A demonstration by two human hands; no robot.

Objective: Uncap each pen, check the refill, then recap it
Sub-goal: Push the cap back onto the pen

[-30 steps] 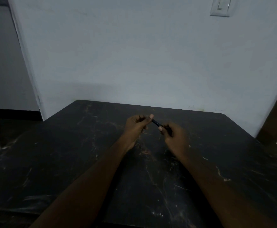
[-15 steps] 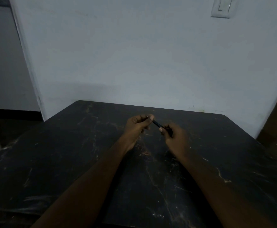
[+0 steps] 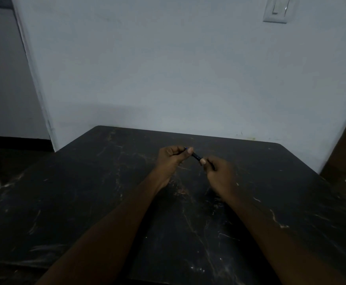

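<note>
Your left hand point(image 3: 171, 161) pinches one end of the dark pen point(image 3: 195, 156); your right hand point(image 3: 219, 173) grips the other end. The pen is held above the scratched black table point(image 3: 86, 202), near its far edge.

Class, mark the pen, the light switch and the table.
pen point(image 3: 196, 156): head view, exposed middle of its dark barrel.
light switch point(image 3: 275, 9): head view, middle of its wall plate.
table point(image 3: 81, 202): head view, bare scratched top, left part.

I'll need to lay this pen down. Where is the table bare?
The table is bare left of the left hand, right of the right hand, and beyond them toward the wall. Crowded only where both grip the pen.
</note>
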